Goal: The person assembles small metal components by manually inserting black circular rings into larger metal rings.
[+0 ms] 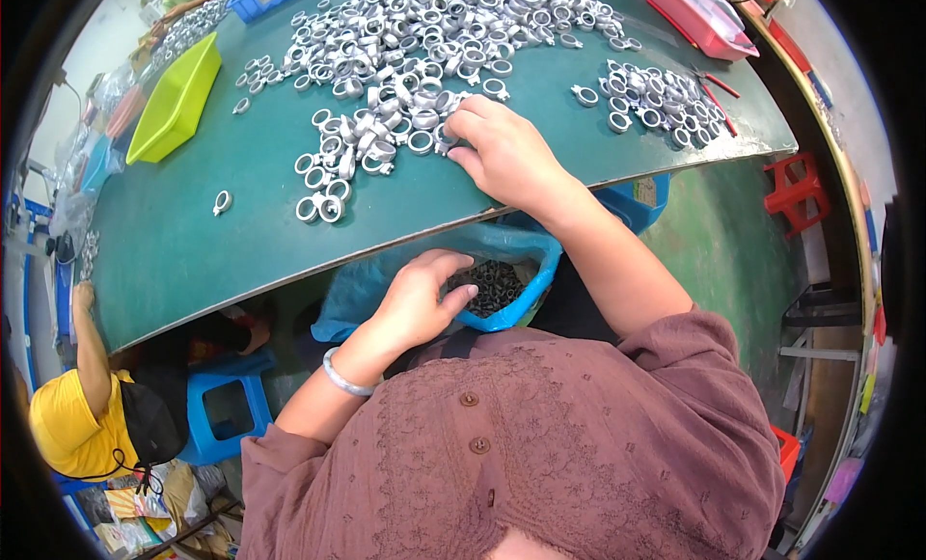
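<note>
The right hand (pixel 506 155) reaches over the near edge of the pile of silver rings (pixel 386 116), which spreads across the green surface (pixel 260 164). Its thumb and forefinger seem to pinch one ring (pixel 447 138), though the knuckles hide much of the contact. The left hand (pixel 415 300) is at the mouth of a blue bag (pixel 371 280) below the surface's edge, its fingers bent and parted from the thumb, with no ring between them. Small dark parts (pixel 494 282) lie inside the bag.

The step looks to be taking a single ring from the pile. Working from this loose near fringe makes sense, since rings deeper in lean on one another and could slide. A pinch across the band, clear of the small lug, should give the steadiest hold; lifting straight up before drawing back would keep neighbours from being dragged toward the edge. The left hand would do well to keep the bag's mouth spread and its fingers ready for a small part. The smaller cluster of rings (pixel 666 107) by the red-handled pliers (pixel 721 113) is best kept apart from the main pile.
</note>
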`<state>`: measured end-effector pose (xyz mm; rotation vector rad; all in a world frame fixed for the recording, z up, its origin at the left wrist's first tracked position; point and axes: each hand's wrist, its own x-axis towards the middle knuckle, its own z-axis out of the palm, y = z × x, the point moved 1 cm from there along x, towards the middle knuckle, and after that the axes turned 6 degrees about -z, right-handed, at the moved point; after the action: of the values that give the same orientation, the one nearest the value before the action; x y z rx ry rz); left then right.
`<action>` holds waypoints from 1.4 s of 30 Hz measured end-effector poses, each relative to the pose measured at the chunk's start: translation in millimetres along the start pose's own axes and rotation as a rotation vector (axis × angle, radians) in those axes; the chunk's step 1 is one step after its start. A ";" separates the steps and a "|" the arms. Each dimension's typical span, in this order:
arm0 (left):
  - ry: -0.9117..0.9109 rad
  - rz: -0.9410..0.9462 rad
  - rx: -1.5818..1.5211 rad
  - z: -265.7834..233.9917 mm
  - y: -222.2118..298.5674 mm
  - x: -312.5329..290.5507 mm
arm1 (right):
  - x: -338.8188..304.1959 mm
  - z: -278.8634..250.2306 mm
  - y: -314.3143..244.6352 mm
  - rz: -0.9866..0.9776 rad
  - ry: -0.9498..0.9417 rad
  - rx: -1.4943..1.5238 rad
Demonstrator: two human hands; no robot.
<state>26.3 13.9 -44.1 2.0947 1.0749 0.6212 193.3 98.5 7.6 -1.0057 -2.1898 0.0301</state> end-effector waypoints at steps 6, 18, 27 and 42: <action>0.068 -0.121 -0.314 -14.5 20.4 -2.3 | 0.6 2.1 0.0 0.015 -0.012 0.064; 0.421 -0.011 -0.710 -28.0 20.7 11.0 | -29.0 -5.7 -48.5 0.387 0.008 1.229; 0.452 0.006 -0.609 -26.0 19.8 4.1 | -35.8 -9.9 -50.9 0.306 -0.031 1.114; 0.406 -0.064 -0.623 -29.8 25.7 0.5 | -38.7 -11.3 -52.1 0.585 -0.068 1.324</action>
<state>19.4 14.3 -5.3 1.4205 0.9864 1.2082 183.3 33.3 8.4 -0.7381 -1.3092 1.5412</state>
